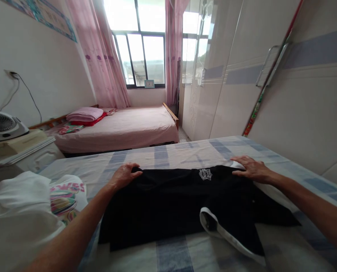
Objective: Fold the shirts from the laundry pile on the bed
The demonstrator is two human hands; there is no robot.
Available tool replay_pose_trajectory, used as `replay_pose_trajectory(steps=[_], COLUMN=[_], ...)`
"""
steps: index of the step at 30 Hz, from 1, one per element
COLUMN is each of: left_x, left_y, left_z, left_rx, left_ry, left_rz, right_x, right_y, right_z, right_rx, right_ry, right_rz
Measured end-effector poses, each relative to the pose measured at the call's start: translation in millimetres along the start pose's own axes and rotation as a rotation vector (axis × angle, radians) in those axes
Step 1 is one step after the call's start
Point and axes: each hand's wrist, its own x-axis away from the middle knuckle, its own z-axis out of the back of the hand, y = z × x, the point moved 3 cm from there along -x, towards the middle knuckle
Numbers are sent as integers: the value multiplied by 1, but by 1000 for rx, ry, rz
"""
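A black shirt with white trim and a small white logo lies spread on a checked bedsheet in front of me. My left hand rests on the shirt's far left edge, fingers curled over the fabric. My right hand lies flat with fingers stretched out on the shirt's far right end, where a white edge shows. A white-trimmed sleeve is folded across the near right part.
White clothes, one with a colourful print, are piled at my left. A fan sits on a cabinet at far left. A second bed with pink bedding stands beyond. Wardrobe doors line the right side.
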Motion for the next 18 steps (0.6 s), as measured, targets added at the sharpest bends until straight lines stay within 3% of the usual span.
replay_pose_trajectory(steps=[4, 8, 12, 15, 18], left_x=[12, 23, 27, 28, 26], left_y=[0, 4, 2, -7, -8], left_z=[-1, 18, 35, 32, 24], left_rx=[58, 167, 97, -65, -174], left_ry=[79, 223, 355, 314, 328], left_rz=[44, 179, 307, 376, 288], right_x=[9, 9, -16, -34, -38], right_y=[-1, -12, -29, -42, -47], right_z=[-9, 20, 44, 37, 21], right_rx=[28, -9, 38, 61, 19], right_ry=[-55, 196, 421, 439, 482], right_rz=[38, 71, 33, -22, -161])
